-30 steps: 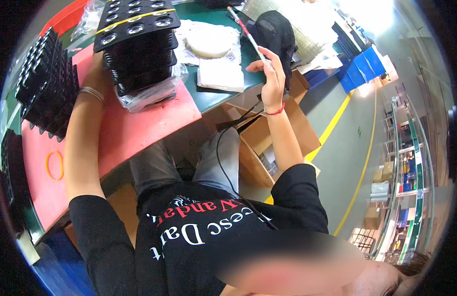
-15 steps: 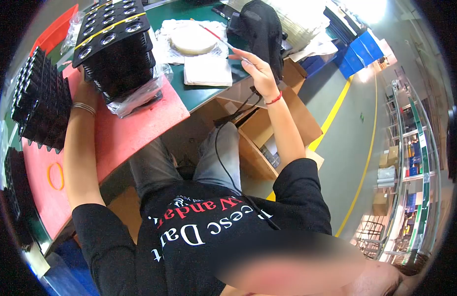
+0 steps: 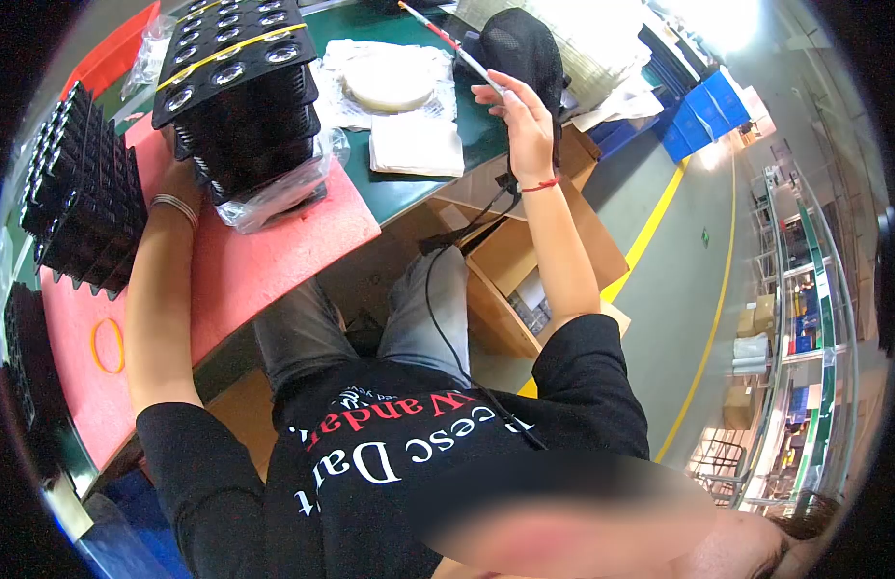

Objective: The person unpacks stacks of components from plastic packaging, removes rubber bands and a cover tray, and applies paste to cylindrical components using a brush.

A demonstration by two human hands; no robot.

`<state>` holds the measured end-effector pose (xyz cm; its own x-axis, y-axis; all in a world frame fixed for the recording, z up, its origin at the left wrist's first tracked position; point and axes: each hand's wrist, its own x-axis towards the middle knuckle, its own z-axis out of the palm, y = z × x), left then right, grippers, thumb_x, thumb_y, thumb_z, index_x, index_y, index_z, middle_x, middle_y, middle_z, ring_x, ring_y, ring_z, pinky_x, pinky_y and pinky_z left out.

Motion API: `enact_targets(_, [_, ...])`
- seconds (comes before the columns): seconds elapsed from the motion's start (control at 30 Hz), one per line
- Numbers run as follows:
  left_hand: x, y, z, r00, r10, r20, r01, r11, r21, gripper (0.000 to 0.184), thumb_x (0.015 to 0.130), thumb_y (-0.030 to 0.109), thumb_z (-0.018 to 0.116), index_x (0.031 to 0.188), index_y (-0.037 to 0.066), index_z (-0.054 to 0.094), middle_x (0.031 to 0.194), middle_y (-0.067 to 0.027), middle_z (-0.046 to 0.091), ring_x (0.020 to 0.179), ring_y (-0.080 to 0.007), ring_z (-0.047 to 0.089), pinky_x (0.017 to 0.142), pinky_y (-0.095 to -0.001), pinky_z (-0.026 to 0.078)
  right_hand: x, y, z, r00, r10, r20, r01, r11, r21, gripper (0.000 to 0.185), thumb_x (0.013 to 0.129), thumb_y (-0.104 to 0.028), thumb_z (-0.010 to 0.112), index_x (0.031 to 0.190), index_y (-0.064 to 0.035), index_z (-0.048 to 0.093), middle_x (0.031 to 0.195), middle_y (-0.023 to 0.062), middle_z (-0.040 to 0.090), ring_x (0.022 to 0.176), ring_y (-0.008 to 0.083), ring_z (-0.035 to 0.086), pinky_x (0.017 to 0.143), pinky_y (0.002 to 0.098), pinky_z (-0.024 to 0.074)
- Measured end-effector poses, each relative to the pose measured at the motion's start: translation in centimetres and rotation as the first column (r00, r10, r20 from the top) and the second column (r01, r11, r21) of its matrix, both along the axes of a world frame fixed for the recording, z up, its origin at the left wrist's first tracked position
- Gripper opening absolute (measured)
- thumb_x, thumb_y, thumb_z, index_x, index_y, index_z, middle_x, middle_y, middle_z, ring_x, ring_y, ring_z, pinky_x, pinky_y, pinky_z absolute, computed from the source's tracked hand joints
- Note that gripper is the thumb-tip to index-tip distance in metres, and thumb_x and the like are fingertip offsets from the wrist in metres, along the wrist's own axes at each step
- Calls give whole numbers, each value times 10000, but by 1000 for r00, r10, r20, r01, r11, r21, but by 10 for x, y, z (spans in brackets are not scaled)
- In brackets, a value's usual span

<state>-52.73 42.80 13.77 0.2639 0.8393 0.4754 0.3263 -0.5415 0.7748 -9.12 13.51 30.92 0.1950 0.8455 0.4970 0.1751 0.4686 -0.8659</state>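
My right hand [image 3: 525, 108] is raised beyond the table's edge, its fingers closed on a thin pen-like stick [image 3: 446, 39] with a red section and a pale tip end. My left hand [image 3: 184, 166] is by the left side of a tall stack of black plastic trays [image 3: 245, 135]; its fingers are hidden behind the stack. Round shiny pieces sit in the top tray's holes, and a yellow band crosses it. Clear plastic film [image 3: 279, 203] wraps the stack's lower part. Pink foam [image 3: 293, 246] lies under it.
Left of my arm stands a second black tray stack [image 3: 85, 193], with a yellow rubber band [image 3: 108, 345] nearer me. White cloths [image 3: 416, 145] and a round whitish item [image 3: 390, 82] lie on the green table. A black mesh object [image 3: 520, 58] and an open cardboard box [image 3: 554, 246] are at right.
My right hand has risen and moved slightly right, and the stick now points higher, up and left. The tray stack appears a little further right; my left hand stays beside it.
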Motion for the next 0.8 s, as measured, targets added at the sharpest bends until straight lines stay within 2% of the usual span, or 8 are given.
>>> enact_targets(0.1, [-9,10,-9,998,-26,-54,26,1000,-2,476,837,503,458,1053,108,611,1019,-111,631,962,-314,560,817,-443,423,-15,-3,-2,980,-45,193,30,996,81,315,945,-124,420,1190,0,574,1015,102,669,894,116,603,800,233,423])
enact_targets(0.23, [-16,11,-20,989,-69,-128,69,998,-5,419,836,475,451,997,121,606,971,-102,623,929,-306,555,782,-454,417,-19,-6,-9,997,-47,55,43,997,70,234,936,-59,465,1125,28,573,955,97,672,875,112,615,818,229,459])
enact_targets(0.37, [-23,16,-33,978,-103,-181,105,994,0,365,835,446,444,941,134,601,924,-92,615,896,-298,549,747,-464,412,-24,-22,-22,959,-199,201,188,980,71,212,925,-55,488,1088,41,583,959,109,670,905,136,617,822,244,462])
enact_targets(0.43, [-87,-23,-75,971,-124,-206,125,992,-7,341,835,432,440,913,140,598,900,-88,610,879,-294,547,730,-470,409,-34,-31,-19,850,-346,396,280,935,217,175,907,-49,515,1016,37,622,920,101,677,904,133,622,793,242,472])
enact_targets(0.47, [-134,14,-95,965,-139,-222,140,990,-11,330,835,425,438,899,143,597,888,-85,608,871,-292,545,721,-472,407,-44,-36,-11,746,-448,492,283,883,375,149,865,-23,542,960,26,646,860,103,675,844,170,639,752,270,485])
enact_targets(0.53, [-124,-7,-103,951,-172,-258,173,985,-19,308,834,410,435,872,149,594,865,-81,604,854,-288,542,704,-478,404,-56,-39,-5,574,-547,609,161,805,572,176,801,13,567,955,4,652,830,110,661,780,236,632,723,316,486])
enact_targets(0.7, [-149,-7,-119,910,-225,-349,230,973,-26,267,833,375,426,802,165,587,805,-69,594,813,-278,535,660,-491,397,-72,-41,-21,406,-633,659,166,760,628,236,734,-79,643,968,-68,660,914,64,645,883,229,587,816,342,415])
enact_targets(0.8, [-86,54,-93,884,-245,-399,253,967,-35,253,833,353,420,760,175,583,770,-62,587,788,-272,531,634,-499,393,-74,-48,-30,312,-600,736,217,800,560,398,739,-312,685,1056,-77,628,1064,71,597,1012,246,529,889,373,358])
